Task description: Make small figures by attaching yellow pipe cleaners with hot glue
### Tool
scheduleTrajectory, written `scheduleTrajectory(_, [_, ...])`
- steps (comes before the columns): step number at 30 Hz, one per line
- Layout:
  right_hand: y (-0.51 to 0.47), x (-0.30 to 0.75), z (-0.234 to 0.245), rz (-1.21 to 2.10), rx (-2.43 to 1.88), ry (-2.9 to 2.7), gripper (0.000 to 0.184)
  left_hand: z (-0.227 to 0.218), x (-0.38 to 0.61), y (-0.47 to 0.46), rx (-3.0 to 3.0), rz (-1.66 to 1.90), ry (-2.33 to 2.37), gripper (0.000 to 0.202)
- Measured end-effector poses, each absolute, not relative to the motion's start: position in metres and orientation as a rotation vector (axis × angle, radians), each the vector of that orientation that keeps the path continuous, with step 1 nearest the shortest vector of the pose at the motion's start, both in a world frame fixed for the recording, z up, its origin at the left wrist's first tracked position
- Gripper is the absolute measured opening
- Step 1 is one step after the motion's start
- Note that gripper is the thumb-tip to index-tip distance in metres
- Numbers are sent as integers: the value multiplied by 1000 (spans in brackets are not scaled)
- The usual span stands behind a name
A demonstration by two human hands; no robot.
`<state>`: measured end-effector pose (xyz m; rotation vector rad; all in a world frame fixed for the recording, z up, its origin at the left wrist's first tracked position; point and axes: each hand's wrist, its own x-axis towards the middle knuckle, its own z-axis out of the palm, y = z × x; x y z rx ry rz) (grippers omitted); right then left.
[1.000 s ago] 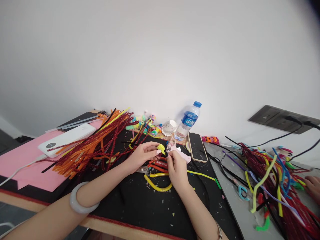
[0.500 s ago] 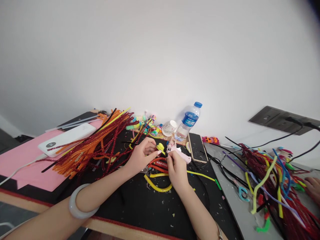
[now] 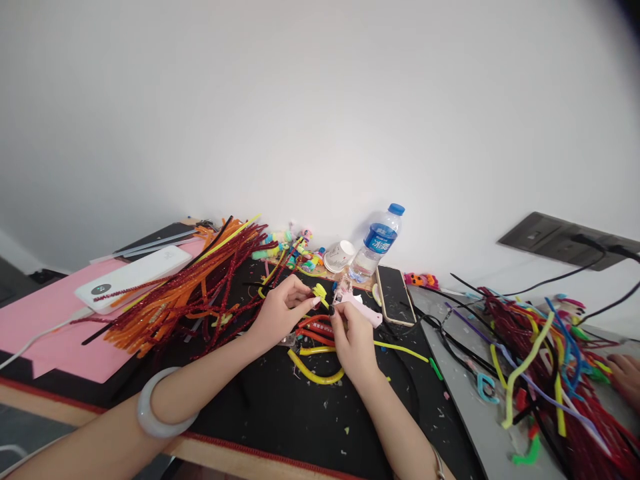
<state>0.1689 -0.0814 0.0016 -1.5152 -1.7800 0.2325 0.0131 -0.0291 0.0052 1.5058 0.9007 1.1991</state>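
The right hand (image 3: 353, 337) pinches the thin lower end of a small yellow fuzzy piece (image 3: 320, 291) between thumb and forefinger, above the black mat (image 3: 300, 423). The left hand (image 3: 281, 312) has its thumb and curled fingers at the piece's left edge; whether they grip it, I cannot tell. A second ago those fingers reached out straighter and the piece looked more like a compact lump; now its narrow stem shows. Just beyond the right fingers lies a pink glue gun (image 3: 369, 315). Nearer are yellow handles (image 3: 316, 379). The bottle (image 3: 379, 243), paper cup (image 3: 340, 256) and phone (image 3: 395, 293) remain on the far side. Orange and dark red stems (image 3: 170, 293) lie left; another person's hand (image 3: 626, 373) is far right.
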Motion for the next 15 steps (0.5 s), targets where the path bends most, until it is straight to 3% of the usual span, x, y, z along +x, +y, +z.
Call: scheduleTrajectory(15, [-81, 169, -1, 154, -1541, -1789, 18, 7, 14, -26, 1242, 1076, 723, 26])
